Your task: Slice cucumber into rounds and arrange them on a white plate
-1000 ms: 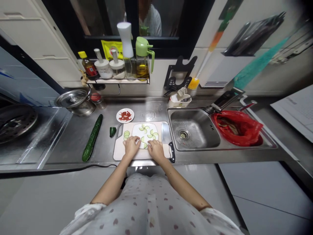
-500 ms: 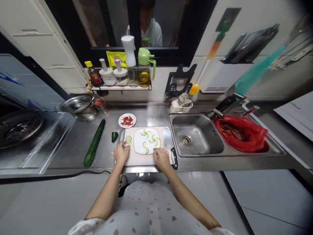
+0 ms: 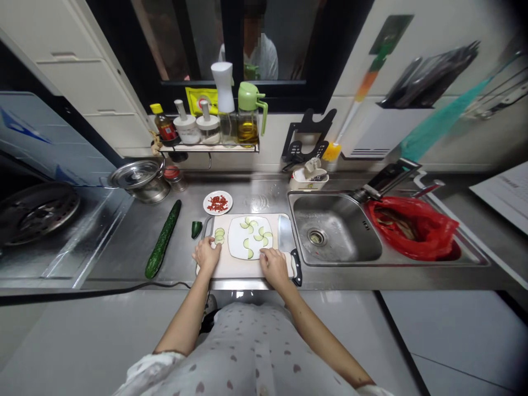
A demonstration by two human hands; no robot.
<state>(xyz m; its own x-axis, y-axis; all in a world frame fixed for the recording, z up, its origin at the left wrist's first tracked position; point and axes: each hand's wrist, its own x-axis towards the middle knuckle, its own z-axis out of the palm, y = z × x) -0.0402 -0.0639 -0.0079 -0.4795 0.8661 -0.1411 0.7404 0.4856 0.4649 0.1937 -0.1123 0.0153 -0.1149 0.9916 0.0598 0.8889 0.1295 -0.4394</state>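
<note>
A pale cutting board lies at the counter's front edge with a white square plate on it, holding several half-moon cucumber slices. A small stack of round cucumber slices sits on the board left of the plate. My left hand rests on the board's left part just below that stack, fingers curled; whether it holds a slice is hidden. My right hand lies at the plate's near right corner, fingers bent down on the board. A cleaver lies along the board's right side.
A whole cucumber and a cucumber end lie left of the board. A small dish of chopped red chili sits behind it. The sink is at right, with a red bag. A lidded pot stands at back left.
Both hands left the plate's near edge: the left moved to the slice stack at the board's left, the right drew back to the plate's right corner. The camera view shifted slightly.
</note>
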